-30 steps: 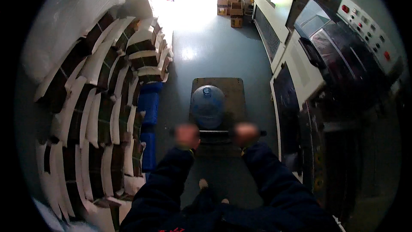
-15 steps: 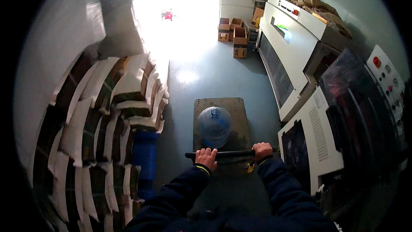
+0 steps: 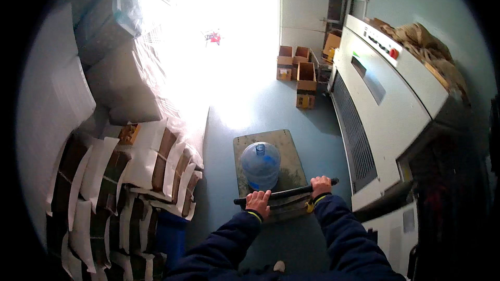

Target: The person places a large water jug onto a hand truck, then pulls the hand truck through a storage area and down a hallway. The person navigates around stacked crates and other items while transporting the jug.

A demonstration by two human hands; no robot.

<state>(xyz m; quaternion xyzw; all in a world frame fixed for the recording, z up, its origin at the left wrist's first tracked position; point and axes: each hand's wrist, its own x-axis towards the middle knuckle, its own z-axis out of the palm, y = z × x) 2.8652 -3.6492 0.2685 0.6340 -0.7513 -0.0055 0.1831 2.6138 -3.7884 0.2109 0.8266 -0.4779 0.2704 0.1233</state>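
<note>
Both my hands grip the black handle bar (image 3: pixel 290 192) of a flat platform cart (image 3: pixel 286 148). My left hand (image 3: pixel 258 202) is wrapped over the bar towards its left end. Near the right end, my right hand (image 3: pixel 320 185) is closed round it. The bar slants, its right end a little farther from me. On the worn, stained platform just beyond the bar stands a large clear-blue water jug (image 3: pixel 262 166), upright with its neck on top. A small yellow piece (image 3: pixel 310 206) hangs under the bar beside my right hand.
Stacks of paper-wrapped bundles (image 3: pixel 107 177) line the left, with a blue crate (image 3: pixel 171 234) at their foot and plastic-wrapped stacks beyond. A long white machine (image 3: pixel 388 93) runs along the right. Open cardboard boxes (image 3: pixel 306 86) stand by the bright doorway (image 3: pixel 234 0).
The cart, the jug and I have moved ahead, so the boxes and the white machine look nearer. The handle bar has gone from level to slanted. Both hands keep their hold.
</note>
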